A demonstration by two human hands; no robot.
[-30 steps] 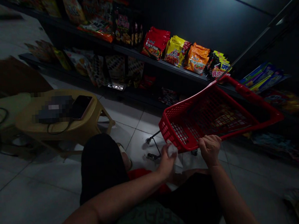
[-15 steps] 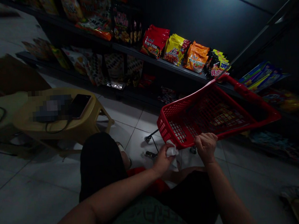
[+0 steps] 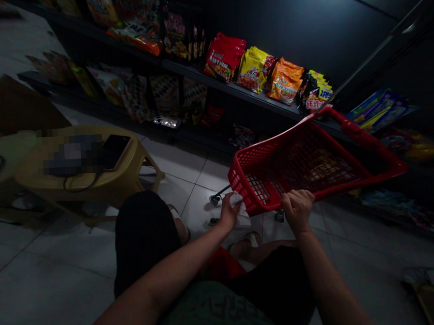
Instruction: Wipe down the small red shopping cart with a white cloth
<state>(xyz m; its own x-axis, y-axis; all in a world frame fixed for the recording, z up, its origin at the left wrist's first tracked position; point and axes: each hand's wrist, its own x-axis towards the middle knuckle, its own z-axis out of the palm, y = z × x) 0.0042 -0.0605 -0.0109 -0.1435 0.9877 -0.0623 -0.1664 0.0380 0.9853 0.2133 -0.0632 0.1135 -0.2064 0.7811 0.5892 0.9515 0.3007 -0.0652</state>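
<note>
A red plastic shopping cart (image 3: 253, 155) with perforated walls stands in front of me, its handle towards the far right. My right hand (image 3: 298, 205) is closed over the cart's near rim. In my left hand (image 3: 230, 214) is a white tissue (image 3: 235, 199), crumpled between the fingers, with a loose end hanging beneath. That hand is at the cart's left front corner, and the tissue appears to touch the basket wall there. Through the mesh, something yellowish shows dimly, and I cannot tell whether it lies inside or beyond the cart.
Behind the cart, a dark shelf (image 3: 188, 73) carries snack and noodle packets (image 3: 225, 57). At left stands a beige plastic stool (image 3: 140, 161) with a phone (image 3: 116, 151) and a cable on it. My knees flank the space before the cart, above the tiled floor (image 3: 180, 157).
My left hand has moved left and slightly up along the cart's front corner with the tissue. My right hand keeps its grip on the rim, and the cart stays in place.
</note>
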